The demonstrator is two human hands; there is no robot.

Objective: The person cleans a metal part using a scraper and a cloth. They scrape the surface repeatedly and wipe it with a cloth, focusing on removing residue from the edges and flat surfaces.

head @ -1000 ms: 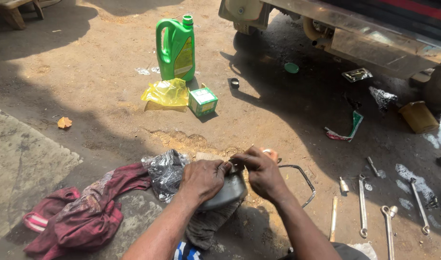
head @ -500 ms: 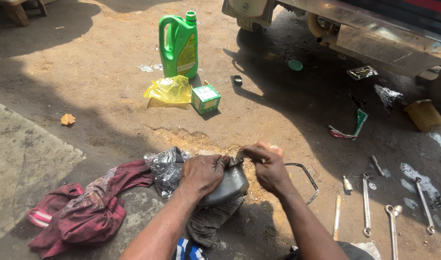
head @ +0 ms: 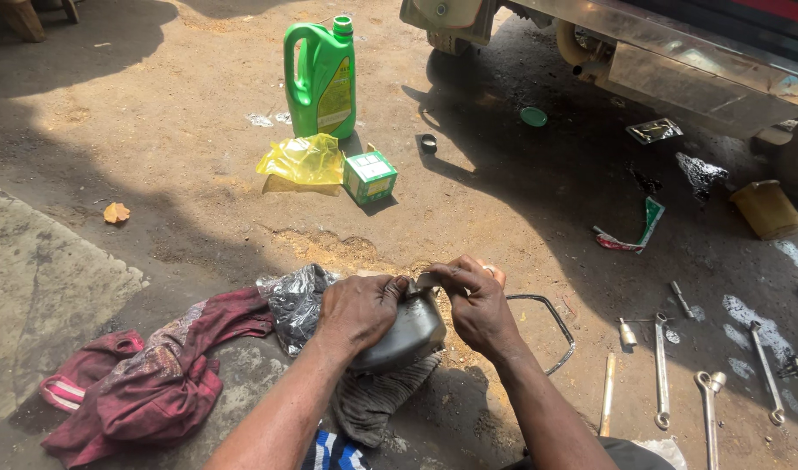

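A rounded grey metal part (head: 407,335) is held on the dirt ground, resting on a grey rag (head: 377,405). The left hand (head: 357,311) is clamped over the part's top and left side. The right hand (head: 475,305) is closed at the part's upper right edge, its fingertips (head: 442,277) pinched on a small piece there; what that piece is cannot be told. The two hands are close together, nearly touching above the part.

Just left of the part a crumpled clear plastic bag (head: 294,300) is seen, and further left a dark red cloth (head: 146,374). Just right of the part a thin wire loop (head: 551,326) lies on the ground. Further right, several spanners (head: 660,370) and a wooden-handled tool (head: 607,393) are laid out. Well beyond the part, a green jug (head: 322,78) stands upright, with a yellow bag (head: 303,161) and a small green-and-white box (head: 369,177) just in front of it. Beyond and right of the part, the underside of a vehicle (head: 677,61) is seen.
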